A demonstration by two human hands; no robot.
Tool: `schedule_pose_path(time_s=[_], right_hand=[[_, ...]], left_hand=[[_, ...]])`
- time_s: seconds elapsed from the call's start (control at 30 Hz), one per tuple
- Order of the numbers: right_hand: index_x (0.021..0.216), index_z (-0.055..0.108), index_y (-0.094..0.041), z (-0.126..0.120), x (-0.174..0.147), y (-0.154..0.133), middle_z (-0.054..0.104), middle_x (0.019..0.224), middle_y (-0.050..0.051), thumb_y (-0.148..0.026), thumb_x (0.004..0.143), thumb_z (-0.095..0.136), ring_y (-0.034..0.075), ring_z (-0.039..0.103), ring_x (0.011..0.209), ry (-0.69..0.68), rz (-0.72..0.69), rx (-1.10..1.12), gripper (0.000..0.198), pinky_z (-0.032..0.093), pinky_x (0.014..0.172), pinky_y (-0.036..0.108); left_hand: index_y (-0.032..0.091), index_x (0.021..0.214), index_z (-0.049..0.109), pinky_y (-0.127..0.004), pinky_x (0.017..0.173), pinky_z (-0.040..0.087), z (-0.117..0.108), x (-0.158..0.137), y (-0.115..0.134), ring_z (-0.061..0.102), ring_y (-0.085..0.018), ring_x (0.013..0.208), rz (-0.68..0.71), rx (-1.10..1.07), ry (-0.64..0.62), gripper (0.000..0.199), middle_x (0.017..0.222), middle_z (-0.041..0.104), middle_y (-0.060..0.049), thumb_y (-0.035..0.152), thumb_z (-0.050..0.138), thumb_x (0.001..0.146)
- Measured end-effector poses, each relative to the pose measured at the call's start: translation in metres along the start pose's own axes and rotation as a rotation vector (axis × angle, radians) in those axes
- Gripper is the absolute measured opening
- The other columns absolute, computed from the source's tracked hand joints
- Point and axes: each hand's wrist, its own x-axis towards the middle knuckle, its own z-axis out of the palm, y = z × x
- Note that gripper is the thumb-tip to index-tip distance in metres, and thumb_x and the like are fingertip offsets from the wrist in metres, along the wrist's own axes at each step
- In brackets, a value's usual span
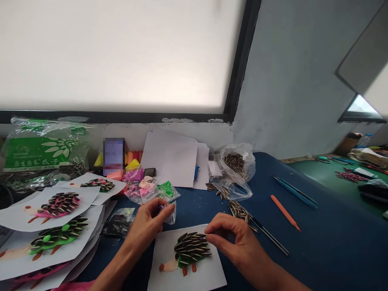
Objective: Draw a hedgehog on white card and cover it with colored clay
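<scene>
- While both hands work close above it, the seed-covered hedgehog (192, 248) lies on a white sheet (209, 277) at the near edge of the table (327, 246), its pale snout pointing left, its green body showing under rows of striped seeds.
- Two small dark purple dots (202, 239) appear to sit among the seeds, one near the upper right edge, one farther left.
- The right hand (233, 238) is at that upper right edge; its grip is narrow, thumb and forefinger nearly meeting, and whether a tiny bit is pinched there cannot be told.
- The left hand (148, 220), above the sheet's far left corner, has its grip closed on a purple lump (161, 207) in clear plastic.
- The step in hand looks like dotting purple bits onto the finished seed coat; a next move of that kind calls for a pea-like pinch of purple and a light press that leaves the seeds unshifted.
- Just beyond the right hand are loose seeds (239, 212) and a slim metal tool (274, 236).
- Farther right lie an orange tool (285, 212) and blue tools (295, 192).
- On the left, similar pictures are stacked, one with a green hedgehog (59, 238) bearing green dots.
- Behind stand blank papers (172, 157) and a seed bag (235, 162).
</scene>
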Motion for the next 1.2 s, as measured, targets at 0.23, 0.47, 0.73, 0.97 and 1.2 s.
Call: schedule_pose_path(time_s=[0.23,0.47,0.73,0.97,1.2], right_hand=[[0.087,0.069,-0.020,0.003,0.002,0.002,0.064,0.083,0.002,-0.023,0.087,0.059,0.014,0.056,0.071,0.004,-0.053,-0.092,0.011,0.046,0.067,0.025],[0.080,0.065,-0.019,0.007,0.004,0.001,0.064,0.079,0.002,-0.021,0.090,0.054,0.015,0.056,0.071,-0.011,-0.175,-0.282,0.015,0.045,0.065,0.025],[0.077,0.063,-0.018,0.011,0.006,-0.002,0.063,0.078,0.001,-0.011,0.084,0.061,0.014,0.055,0.070,-0.025,-0.151,-0.349,0.010,0.044,0.066,0.025],[0.093,0.070,-0.020,0.013,0.007,0.006,0.065,0.089,0.005,-0.015,0.091,0.054,0.018,0.059,0.083,-0.041,-0.262,-0.353,0.017,0.046,0.074,0.029],[0.083,0.068,-0.020,0.015,0.009,0.010,0.062,0.093,0.005,-0.014,0.089,0.058,0.019,0.058,0.088,-0.011,-0.314,-0.431,0.013,0.048,0.078,0.032]], left_hand=[[0.019,0.070,0.059,-0.017,0.036,0.025,0.002,0.004,-0.014,0.035,-0.009,0.041,0.078,-0.003,0.016,0.047,0.051,0.042,0.007,0.066,0.063,0.069],[0.019,0.069,0.059,-0.018,0.037,0.024,0.003,0.004,-0.013,0.034,-0.009,0.041,0.081,-0.005,0.023,0.048,0.049,0.041,0.008,0.067,0.063,0.069],[0.019,0.069,0.058,-0.018,0.039,0.026,0.001,0.000,0.000,0.037,-0.010,0.045,0.056,-0.027,-0.016,0.048,0.055,0.045,0.006,0.066,0.063,0.066],[0.019,0.069,0.056,-0.019,0.039,0.026,0.002,0.000,0.001,0.037,-0.010,0.045,0.040,-0.021,-0.015,0.047,0.055,0.044,0.006,0.066,0.062,0.065],[0.020,0.067,0.055,-0.020,0.040,0.027,0.003,0.000,0.003,0.035,-0.010,0.043,0.041,-0.024,-0.008,0.048,0.051,0.041,0.007,0.068,0.062,0.063]])
